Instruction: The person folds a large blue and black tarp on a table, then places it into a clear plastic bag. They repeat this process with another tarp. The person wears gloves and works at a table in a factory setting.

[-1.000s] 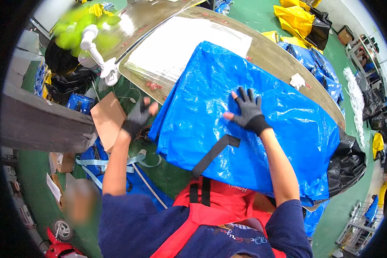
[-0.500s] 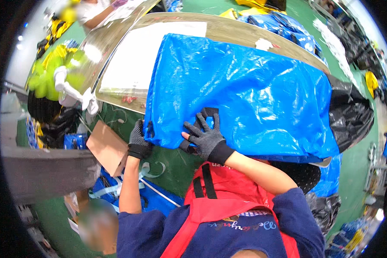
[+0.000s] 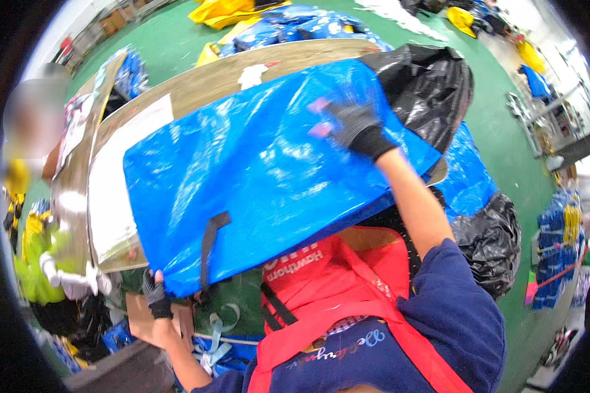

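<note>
A large blue plastic woven bag [image 3: 262, 164] lies spread across the table, with a black strap [image 3: 213, 239] on its near left part. At its near left corner, my left hand [image 3: 156, 298], in a dark grey glove with bare fingertips, is closed on the bag's edge. Over the bag's right part is my right hand [image 3: 353, 124], gloved the same way. Its fingers look apart and hold nothing, though motion blurs them. I cannot tell whether it touches the bag.
A wooden-topped table [image 3: 196, 75] bears a white sheet [image 3: 101, 196] on its left. Black plastic [image 3: 426, 92] bunches at the right end. Another person in a lime-green top [image 3: 39, 262] is at the left. A cardboard piece [image 3: 144, 321] stands below the near left corner.
My view has swung to the right. My right hand has left the strap near the bag's front edge and moved right and away, over the bag. My left hand remains at the near left corner.
</note>
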### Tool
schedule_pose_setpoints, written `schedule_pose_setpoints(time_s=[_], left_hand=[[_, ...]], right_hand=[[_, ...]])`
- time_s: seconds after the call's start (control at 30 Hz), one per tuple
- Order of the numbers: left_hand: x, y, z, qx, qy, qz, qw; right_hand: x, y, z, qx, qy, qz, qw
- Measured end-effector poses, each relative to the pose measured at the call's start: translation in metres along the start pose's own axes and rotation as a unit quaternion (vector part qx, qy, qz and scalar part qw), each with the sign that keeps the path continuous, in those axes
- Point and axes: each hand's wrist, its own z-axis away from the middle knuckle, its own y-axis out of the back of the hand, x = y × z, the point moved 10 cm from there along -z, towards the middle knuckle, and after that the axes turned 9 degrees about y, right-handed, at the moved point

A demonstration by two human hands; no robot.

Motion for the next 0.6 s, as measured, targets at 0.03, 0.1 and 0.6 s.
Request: schedule_pose_setpoints(time_s=[0.03, 0.1, 0.6], left_hand=[[0.002, -0.010, -0.005, -0.060, 0.011, 0.120, 0.991], [-0.024, -0.018, -0.030, -0.081, 0.064, 0.132, 0.986], [0.540, -0.449, 0.146, -0.094, -0.598, -0.199, 0.770]], right_hand=[[0.065, 0.052, 0.027, 0.080, -0.056, 0.152, 0.984], [0.178, 0.054, 0.106, 0.116, -0.177, 0.263, 0.941], [0.167, 0.009, 0.098, -0.182, -0.325, 0.221, 0.901]])
